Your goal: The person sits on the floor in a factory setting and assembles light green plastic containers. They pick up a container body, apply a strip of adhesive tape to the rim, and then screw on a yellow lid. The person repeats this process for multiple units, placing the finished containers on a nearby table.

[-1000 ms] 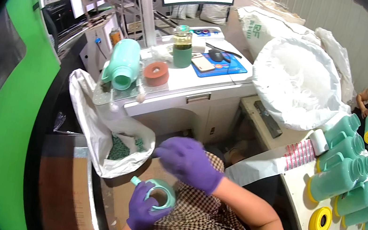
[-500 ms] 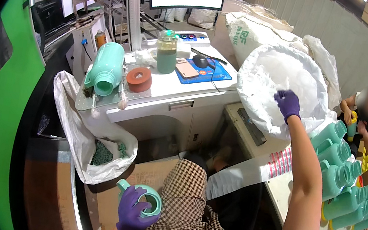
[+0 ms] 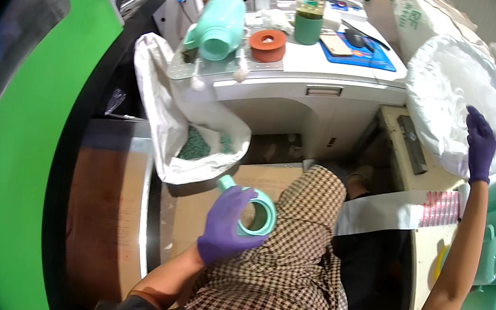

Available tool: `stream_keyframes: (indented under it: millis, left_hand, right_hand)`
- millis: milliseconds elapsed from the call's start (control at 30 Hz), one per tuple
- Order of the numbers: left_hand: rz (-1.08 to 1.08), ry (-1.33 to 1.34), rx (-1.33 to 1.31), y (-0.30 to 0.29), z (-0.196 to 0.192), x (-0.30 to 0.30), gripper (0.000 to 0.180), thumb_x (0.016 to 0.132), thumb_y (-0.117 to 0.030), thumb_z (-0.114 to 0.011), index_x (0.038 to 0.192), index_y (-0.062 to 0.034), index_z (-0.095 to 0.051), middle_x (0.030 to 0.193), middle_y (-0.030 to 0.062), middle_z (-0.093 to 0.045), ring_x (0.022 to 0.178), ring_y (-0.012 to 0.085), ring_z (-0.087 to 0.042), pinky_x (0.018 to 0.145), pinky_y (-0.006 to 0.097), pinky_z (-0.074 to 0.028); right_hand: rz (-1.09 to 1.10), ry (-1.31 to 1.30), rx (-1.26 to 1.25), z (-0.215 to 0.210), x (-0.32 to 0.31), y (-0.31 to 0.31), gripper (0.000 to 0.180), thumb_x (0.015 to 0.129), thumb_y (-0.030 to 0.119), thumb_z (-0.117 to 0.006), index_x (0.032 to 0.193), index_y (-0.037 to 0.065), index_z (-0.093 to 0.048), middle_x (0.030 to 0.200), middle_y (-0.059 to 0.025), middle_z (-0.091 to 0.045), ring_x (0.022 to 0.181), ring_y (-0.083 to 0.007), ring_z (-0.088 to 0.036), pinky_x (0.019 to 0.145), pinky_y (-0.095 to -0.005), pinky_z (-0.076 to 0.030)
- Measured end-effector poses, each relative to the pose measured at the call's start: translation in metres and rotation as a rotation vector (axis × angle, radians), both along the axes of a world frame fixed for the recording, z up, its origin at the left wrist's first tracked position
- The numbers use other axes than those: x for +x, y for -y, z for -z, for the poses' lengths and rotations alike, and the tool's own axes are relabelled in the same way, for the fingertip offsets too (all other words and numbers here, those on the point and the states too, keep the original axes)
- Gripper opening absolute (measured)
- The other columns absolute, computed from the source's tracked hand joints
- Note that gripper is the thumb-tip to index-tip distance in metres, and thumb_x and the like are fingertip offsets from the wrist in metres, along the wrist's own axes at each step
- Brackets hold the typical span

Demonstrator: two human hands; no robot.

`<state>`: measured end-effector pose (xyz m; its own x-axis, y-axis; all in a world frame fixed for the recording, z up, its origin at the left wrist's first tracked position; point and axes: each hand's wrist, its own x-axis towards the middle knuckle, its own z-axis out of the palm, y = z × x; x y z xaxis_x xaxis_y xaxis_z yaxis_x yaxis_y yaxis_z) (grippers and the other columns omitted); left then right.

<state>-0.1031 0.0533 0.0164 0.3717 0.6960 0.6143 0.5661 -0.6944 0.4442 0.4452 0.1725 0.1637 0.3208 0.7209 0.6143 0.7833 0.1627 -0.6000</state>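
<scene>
My left hand [image 3: 228,226], in a purple glove, is wrapped round a mint-green plastic jug [image 3: 268,207]. The jug's round open mouth faces up, and its handle sticks out beyond my fingers, over my checked apron [image 3: 284,257]. Out to the right, my purple-gloved right hand [image 3: 480,143] hovers over a large white plastic bag [image 3: 430,70] that stands open, with thin whitish clear plastic inside. Its fingers are stretched out, and I see nothing in them.
Several mint-green jugs [image 3: 492,262] stand at the right. Ahead, a white worktable [image 3: 306,67] holds another jug [image 3: 219,22], an orange tape roll [image 3: 267,45], a drink bottle [image 3: 308,20] and a phone [image 3: 336,44]. Below, a white sack [image 3: 163,123] holds green scraps [image 3: 195,145].
My view has swung left and down. My right hand has straightened its fingers above the white bag. The jug stays in my left hand, tilted much as before.
</scene>
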Motion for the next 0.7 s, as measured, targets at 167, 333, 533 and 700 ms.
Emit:
stream_keyframes:
  millis: [167,333,533,700]
  left_hand:
    - [0.039,0.047,0.045,-0.001,-0.003,-0.004,0.085,0.069,-0.027,-0.094,0.136,0.0051,-0.053,0.124,0.0196,-0.066,0.113,0.0419,-0.065,0.100,0.051,-0.052]
    - [0.043,0.019,0.003,0.008,-0.005,0.002,0.081,0.068,-0.030,-0.094,0.134,-0.0016,-0.058,0.127,0.0146,-0.066,0.118,0.0362,-0.064,0.109,0.052,-0.047]
    - [0.082,0.033,0.105,0.013,-0.004,0.021,0.075,0.069,-0.030,-0.089,0.135,-0.0060,-0.061,0.127,0.0080,-0.067,0.116,0.0252,-0.065,0.113,0.049,-0.046]
    - [0.166,0.008,-0.003,0.005,-0.010,0.023,0.094,0.064,-0.029,-0.092,0.143,-0.0010,-0.049,0.126,0.0125,-0.068,0.120,0.0337,-0.064,0.114,0.053,-0.044]
  right_hand:
    - [0.040,-0.233,-0.155,0.035,-0.019,0.004,0.036,0.097,0.025,-0.070,0.124,0.001,-0.071,0.100,-0.0057,-0.073,0.086,-0.0073,-0.064,0.070,-0.0244,-0.052]
    - [0.422,0.716,0.094,0.008,-0.023,0.012,0.022,0.096,0.018,-0.071,0.107,-0.002,-0.074,0.117,-0.0106,-0.068,0.104,-0.0186,-0.064,0.088,-0.0355,-0.052]
    - [-0.347,-0.250,-0.103,0.061,-0.193,0.129,0.021,0.088,0.007,-0.075,0.107,-0.001,-0.069,0.095,-0.0095,-0.069,0.087,-0.0223,-0.066,0.081,-0.0315,-0.052]
    - [-0.933,-0.212,-0.245,0.095,-0.308,0.172,0.034,0.084,-0.001,-0.071,0.117,-0.003,-0.072,0.111,-0.0172,-0.075,0.092,-0.0259,-0.075,0.083,-0.0340,-0.059]
